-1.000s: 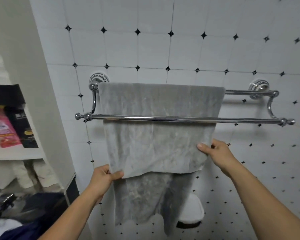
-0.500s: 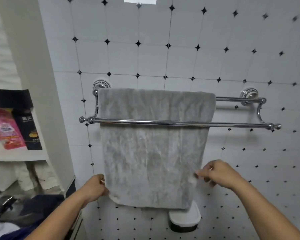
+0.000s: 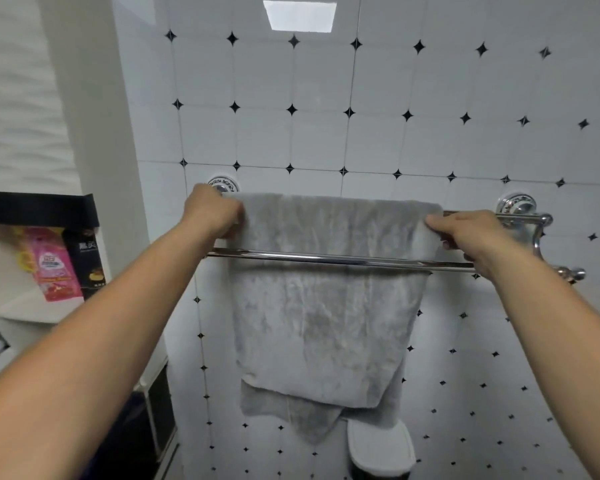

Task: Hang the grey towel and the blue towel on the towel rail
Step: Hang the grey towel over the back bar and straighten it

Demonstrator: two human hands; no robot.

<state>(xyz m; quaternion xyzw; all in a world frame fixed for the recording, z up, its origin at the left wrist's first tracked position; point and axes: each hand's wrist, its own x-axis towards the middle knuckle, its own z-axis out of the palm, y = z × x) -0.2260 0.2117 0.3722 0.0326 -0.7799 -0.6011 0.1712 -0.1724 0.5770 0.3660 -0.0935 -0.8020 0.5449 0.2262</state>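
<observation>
On the towel rail [image 3: 343,260], grey towel [image 3: 323,306], top corners pinched by left hand [image 3: 212,213] and right hand [image 3: 471,233], rear bar hidden.

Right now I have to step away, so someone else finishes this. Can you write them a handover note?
Left hand: gripping the grey towel at its top left corner.
Right hand: gripping its top right corner.
Grey towel: draped over the back bar of the towel rail, hanging behind the front bar, bottom edges uneven.
Blue towel: not clearly in view.
Left: release the grey towel, then find and hang the blue one.

Towel [image 3: 323,317] drapes over the rear rail [image 3: 465,214], behind the front bar [image 3: 326,259].
</observation>
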